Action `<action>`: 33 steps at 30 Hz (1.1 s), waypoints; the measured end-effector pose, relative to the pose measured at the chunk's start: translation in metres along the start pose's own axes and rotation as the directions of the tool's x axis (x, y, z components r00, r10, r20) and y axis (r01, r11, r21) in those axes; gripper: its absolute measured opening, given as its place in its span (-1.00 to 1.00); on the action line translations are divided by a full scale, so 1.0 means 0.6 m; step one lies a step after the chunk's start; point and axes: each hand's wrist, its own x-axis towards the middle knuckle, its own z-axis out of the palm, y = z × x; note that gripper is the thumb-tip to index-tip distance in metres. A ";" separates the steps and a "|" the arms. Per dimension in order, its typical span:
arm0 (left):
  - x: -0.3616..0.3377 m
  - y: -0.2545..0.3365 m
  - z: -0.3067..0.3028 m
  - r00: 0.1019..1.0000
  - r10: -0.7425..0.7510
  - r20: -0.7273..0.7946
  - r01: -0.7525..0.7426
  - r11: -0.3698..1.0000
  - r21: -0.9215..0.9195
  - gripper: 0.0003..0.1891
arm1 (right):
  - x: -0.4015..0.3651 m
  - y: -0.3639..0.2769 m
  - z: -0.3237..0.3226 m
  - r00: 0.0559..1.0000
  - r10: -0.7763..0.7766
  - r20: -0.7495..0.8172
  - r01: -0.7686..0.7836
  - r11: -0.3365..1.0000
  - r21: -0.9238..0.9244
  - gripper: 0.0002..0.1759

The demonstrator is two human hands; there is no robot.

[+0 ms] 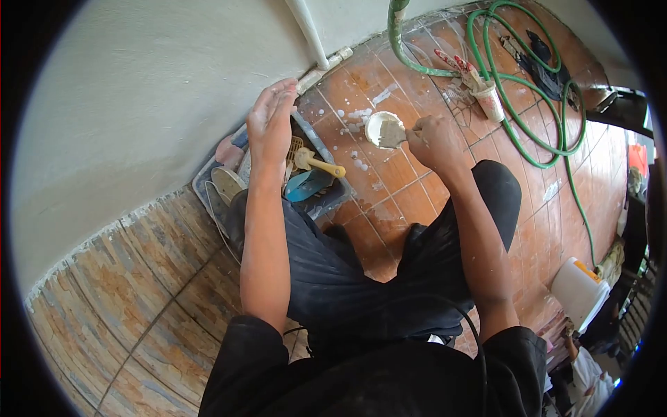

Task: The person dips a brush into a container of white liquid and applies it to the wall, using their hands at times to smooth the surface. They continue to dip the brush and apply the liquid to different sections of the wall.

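Note:
My right hand [434, 142] is closed round the handle of a putty knife [392, 135]. The knife's flat blade lies over the mouth of a small white tub [375, 125] on the tiled floor. My left hand [272, 121] is raised near the wall, above a tray [340, 191] of tools. Its fingers are stretched out and hold nothing. Inside the tray are a yellow-handled tool [323, 165], a blue piece [306, 186] and a round pale piece [228, 183].
A white pipe [308, 31] runs down the wall [153, 90]. A green hose [511, 118] coils at the right, beside a cup [490, 104] holding red-stained tools. A white bucket [578, 292] stands at the far right. White spatters mark the tiles [410, 201].

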 end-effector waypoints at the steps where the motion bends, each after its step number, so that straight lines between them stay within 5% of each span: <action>1: -0.001 -0.002 -0.002 0.999 -0.020 0.027 0.020 1.000 0.024 -0.68 | 0.001 0.000 0.007 1.000 0.018 -0.018 -0.018 1.000 -0.005 -0.70; 16: -0.009 0.007 -0.005 0.999 0.041 -0.001 -0.041 0.999 -0.033 -0.68 | 0.037 0.009 0.050 0.985 0.109 0.130 -0.093 0.988 -0.124 -0.64; 23: -0.009 0.009 -0.005 0.998 0.062 -0.017 -0.063 0.997 -0.038 -0.68 | 0.036 0.022 0.015 0.998 0.032 0.051 -0.028 0.996 -0.080 -0.67; 33: 0.005 0.006 -0.011 0.994 0.096 -0.052 -0.100 0.991 -0.094 -0.70 | 0.027 0.040 -0.032 0.989 0.144 0.011 -0.144 0.989 -0.032 -0.62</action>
